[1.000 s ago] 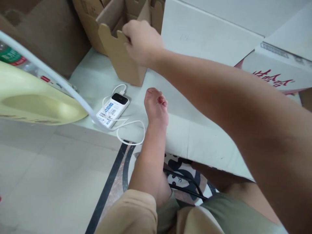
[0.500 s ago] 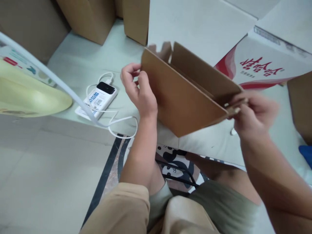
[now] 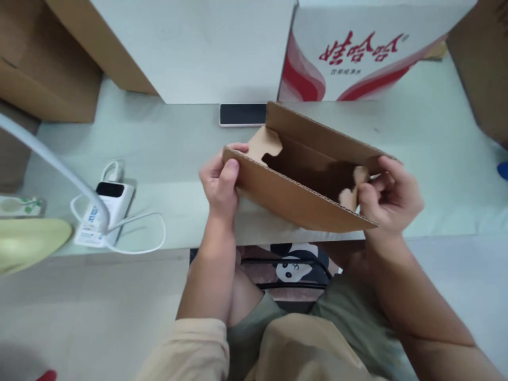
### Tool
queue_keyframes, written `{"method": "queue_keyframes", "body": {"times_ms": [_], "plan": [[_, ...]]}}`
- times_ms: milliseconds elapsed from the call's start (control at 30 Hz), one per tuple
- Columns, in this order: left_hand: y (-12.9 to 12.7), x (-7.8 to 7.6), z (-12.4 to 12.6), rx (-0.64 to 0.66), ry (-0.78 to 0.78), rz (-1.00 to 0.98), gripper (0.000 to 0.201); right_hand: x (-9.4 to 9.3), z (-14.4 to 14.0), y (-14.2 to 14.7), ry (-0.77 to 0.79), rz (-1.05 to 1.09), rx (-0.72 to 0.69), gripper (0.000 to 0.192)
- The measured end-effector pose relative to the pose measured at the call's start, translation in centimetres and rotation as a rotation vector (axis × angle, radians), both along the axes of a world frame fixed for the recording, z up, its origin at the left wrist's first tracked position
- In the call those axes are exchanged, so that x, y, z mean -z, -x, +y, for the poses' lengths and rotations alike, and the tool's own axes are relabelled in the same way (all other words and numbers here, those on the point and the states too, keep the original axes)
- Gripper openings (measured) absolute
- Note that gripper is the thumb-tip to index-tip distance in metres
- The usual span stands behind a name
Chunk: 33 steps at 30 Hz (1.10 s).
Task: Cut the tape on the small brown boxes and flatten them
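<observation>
**Brown carton held at both ends above the table edge**

The cardboard box (image 3: 301, 190), a flat brown carton partly opened so its dark inside shows, hangs between the two hands just over the near edge of the pale green table (image 3: 178, 153). The left hand (image 3: 220, 182) pinches the box's left end, thumb on the near wall and fingers curled round the corner behind it. The right hand (image 3: 391, 196) grips the right end, fingers closed on a small end flap, thumb against the near wall. Beyond the box, a dark phone (image 3: 242, 114) lies flat on the table. Left of the box, well apart, sits a white power bank (image 3: 103, 211) with its looped cable (image 3: 153, 233).
</observation>
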<state>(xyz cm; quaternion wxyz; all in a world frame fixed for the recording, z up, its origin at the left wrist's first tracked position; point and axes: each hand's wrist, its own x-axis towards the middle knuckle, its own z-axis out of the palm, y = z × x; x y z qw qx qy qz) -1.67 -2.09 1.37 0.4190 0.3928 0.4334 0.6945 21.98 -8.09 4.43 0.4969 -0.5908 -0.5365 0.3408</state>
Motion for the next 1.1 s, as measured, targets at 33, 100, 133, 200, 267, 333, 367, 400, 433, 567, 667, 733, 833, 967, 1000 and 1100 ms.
{"method": "queue_keyframes", "body": {"times_ms": [33,100,133,200,267,333,367,400,433,567,667,733,833,967,1000,1100], "plan": [[-0.3,0.1,0.0,-0.014,-0.033,0.014,0.034,0.5,0.1,-0.2,-0.026,-0.003,0.014,0.035],[-0.9,0.5,0.2,-0.051,-0.077,0.049,0.042,1.6,0.1,-1.1,-0.086,-0.034,0.028,0.038],[-1.2,0.8,0.4,-0.075,-0.090,0.085,0.045,2.2,0.1,-1.5,-0.116,-0.048,0.035,0.039],[-1.6,1.4,0.9,-0.120,-0.103,0.198,0.051,3.4,0.3,-2.2,-0.182,-0.063,0.054,0.043],[-2.0,2.1,1.6,-0.148,-0.119,0.311,0.055,4.6,0.7,-2.5,-0.274,-0.048,0.082,0.042],[-2.2,2.4,2.2,-0.153,-0.168,0.347,0.053,5.6,1.1,-2.5,-0.370,-0.030,0.110,0.031],[-2.2,2.5,2.4,-0.141,-0.217,0.335,0.049,6.0,1.3,-2.5,-0.404,-0.030,0.119,0.028],[-2.2,2.5,2.5,-0.118,-0.276,0.316,0.044,6.3,1.5,-2.5,-0.426,-0.036,0.119,0.028],[-2.1,2.4,2.6,-0.091,-0.339,0.300,0.041,6.5,1.5,-2.5,-0.438,-0.044,0.108,0.031],[-1.3,2.1,2.7,-0.008,-0.459,0.452,0.032,6.9,1.5,-2.9,-0.484,-0.006,0.009,0.040],[-0.9,2.1,2.5,-0.004,-0.448,0.607,0.023,7.0,1.3,-3.0,-0.490,0.020,-0.004,0.038],[-0.9,2.1,2.3,-0.026,-0.431,0.627,0.024,7.1,1.3,-3.0,-0.480,0.006,0.003,0.037],[-0.9,2.1,2.0,-0.066,-0.366,0.610,0.025,7.5,1.2,-3.1,-0.437,-0.052,0.035,0.047],[-0.1,2.1,2.4,-0.121,-0.250,0.485,0.027,8.0,1.0,-4.0,-0.271,-0.062,0.080,0.058],[0.2,2.0,2.6,-0.145,-0.203,0.428,0.028,8.1,0.9,-4.2,-0.216,-0.033,0.067,0.059],[0.8,1.6,3.4,-0.218,-0.030,0.202,0.034,8.3,0.7,-4.5,-0.089,0.112,-0.075,0.056]]}}
